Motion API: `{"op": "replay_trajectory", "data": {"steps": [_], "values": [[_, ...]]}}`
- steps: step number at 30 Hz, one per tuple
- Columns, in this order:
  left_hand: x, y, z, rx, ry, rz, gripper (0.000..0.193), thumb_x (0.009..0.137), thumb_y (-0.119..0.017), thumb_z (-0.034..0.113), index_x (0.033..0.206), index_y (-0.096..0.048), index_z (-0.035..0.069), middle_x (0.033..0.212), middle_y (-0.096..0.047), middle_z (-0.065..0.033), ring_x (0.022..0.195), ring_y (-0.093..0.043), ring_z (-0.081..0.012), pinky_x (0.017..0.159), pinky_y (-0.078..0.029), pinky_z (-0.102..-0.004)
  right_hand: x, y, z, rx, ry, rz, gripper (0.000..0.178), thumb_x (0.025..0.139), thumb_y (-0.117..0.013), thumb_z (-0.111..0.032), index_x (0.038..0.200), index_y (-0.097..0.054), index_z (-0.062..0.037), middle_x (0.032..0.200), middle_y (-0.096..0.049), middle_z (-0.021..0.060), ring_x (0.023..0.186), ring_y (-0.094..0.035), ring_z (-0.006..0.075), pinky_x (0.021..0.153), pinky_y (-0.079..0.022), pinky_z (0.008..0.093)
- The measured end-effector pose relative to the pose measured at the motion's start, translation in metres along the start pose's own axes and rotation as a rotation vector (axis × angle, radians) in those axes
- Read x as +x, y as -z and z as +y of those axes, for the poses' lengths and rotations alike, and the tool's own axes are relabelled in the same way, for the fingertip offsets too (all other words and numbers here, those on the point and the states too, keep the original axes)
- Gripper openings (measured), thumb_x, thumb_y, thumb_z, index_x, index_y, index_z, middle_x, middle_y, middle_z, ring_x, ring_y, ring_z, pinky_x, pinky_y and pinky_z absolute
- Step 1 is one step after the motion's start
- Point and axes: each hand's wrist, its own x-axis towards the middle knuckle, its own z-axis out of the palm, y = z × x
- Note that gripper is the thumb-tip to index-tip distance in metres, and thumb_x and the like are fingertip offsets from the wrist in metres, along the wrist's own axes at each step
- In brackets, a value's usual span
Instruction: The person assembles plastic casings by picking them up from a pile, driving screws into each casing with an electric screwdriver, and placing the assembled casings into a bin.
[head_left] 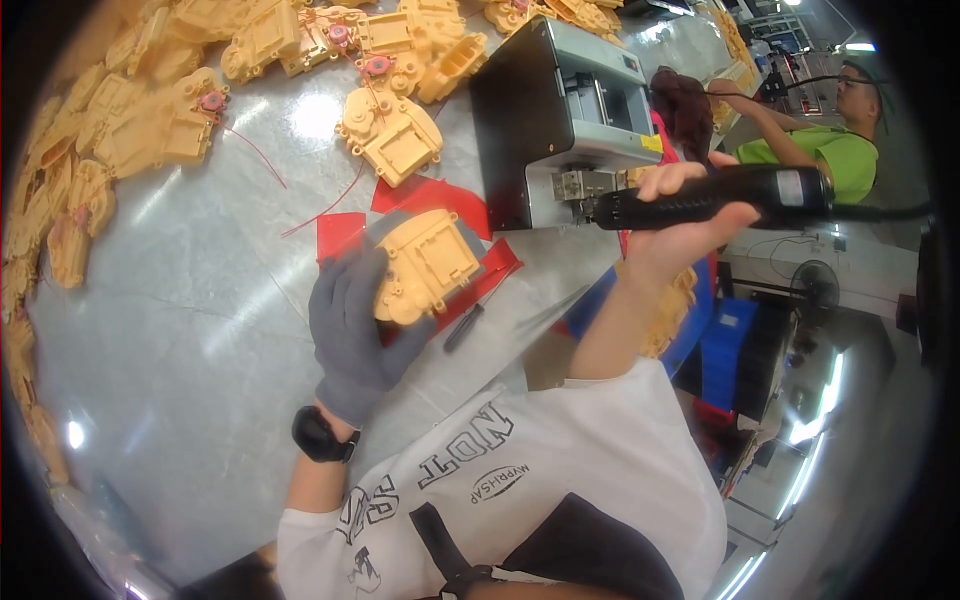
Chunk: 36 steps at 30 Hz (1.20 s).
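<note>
In a grey glove, my left hand point(348, 310) grips a yellow plastic housing point(432, 262), tilted, with its rectangular recess showing. Beneath it are red pieces point(342, 236) that look like a holder on the table. My bare right hand point(672, 240) is wrapped round a black electric screwdriver point(725, 198), held sideways with its cable running off to the right. The screwdriver's tip end is at the metal outlet of a black and silver screw feeder point(590, 100); whether they touch I cannot tell. A small dark-handled hand screwdriver point(464, 328) lies beside the red pieces.
Yellow housings point(150, 115) are heaped along the table's far and left edges, some with red parts and thin red wires. One housing point(392, 135) lies beyond my left hand. Blue bins point(728, 350) stand at the right. A person in a green top point(850, 165) works beyond.
</note>
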Motion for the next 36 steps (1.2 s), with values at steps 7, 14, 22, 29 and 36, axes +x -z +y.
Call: {"op": "replay_trajectory", "data": {"steps": [7,14,22,29,36], "values": [[0.000,0.002,0.000,0.051,0.001,0.051,0.073,0.062,-0.074,0.027,0.123,-0.042,0.001,0.117,-0.051,-0.0172,0.109,-0.046,-0.0398,0.099,-0.031,-0.0501,-0.058,-0.006,-0.017,0.265,0.066,-0.142,0.080,0.074,-0.054,-0.068,0.117,-0.036,-0.0028,0.062,-0.052,0.0094,0.044,-0.049,0.0196,0.045,-0.043,0.0321],[-0.001,0.004,-0.005,0.056,-0.005,0.120,0.073,0.061,-0.075,0.030,0.121,-0.044,0.002,0.115,-0.051,-0.0167,0.108,-0.046,-0.0403,0.098,-0.032,-0.0514,-0.070,-0.105,-0.012,0.583,0.103,-0.438,0.093,0.073,-0.049,-0.073,0.122,-0.027,0.0028,0.067,-0.054,0.0142,0.049,-0.051,0.0225,0.049,-0.046,0.0350],[-0.003,0.004,-0.004,0.045,0.022,0.131,0.075,0.055,-0.078,0.029,0.117,-0.045,0.003,0.114,-0.051,-0.0162,0.106,-0.047,-0.0372,0.096,-0.034,-0.0501,-0.068,-0.129,-0.003,0.463,0.009,-0.490,0.093,0.069,-0.055,-0.072,0.117,-0.029,0.0041,0.064,-0.053,0.0122,0.047,-0.051,0.0189,0.047,-0.046,0.0296],[-0.002,0.005,-0.005,0.031,0.046,0.130,0.074,0.054,-0.078,0.028,0.116,-0.045,0.004,0.113,-0.051,-0.0153,0.105,-0.048,-0.0346,0.096,-0.034,-0.0495,-0.068,-0.131,0.012,0.496,-0.161,-0.477,0.082,0.072,-0.052,-0.072,0.115,-0.038,-0.0031,0.066,-0.055,0.0113,0.048,-0.052,0.0196,0.045,-0.043,0.0289],[-0.003,0.003,-0.006,-0.007,0.067,0.125,0.074,0.054,-0.078,0.025,0.117,-0.045,0.005,0.113,-0.052,-0.0136,0.106,-0.048,-0.0338,0.096,-0.035,-0.0503,-0.064,-0.134,0.019,0.430,-0.092,-0.614,0.082,0.069,-0.053,-0.073,0.111,-0.039,-0.0040,0.064,-0.054,0.0100,0.046,-0.051,0.0185,0.043,-0.042,0.0283]]}}
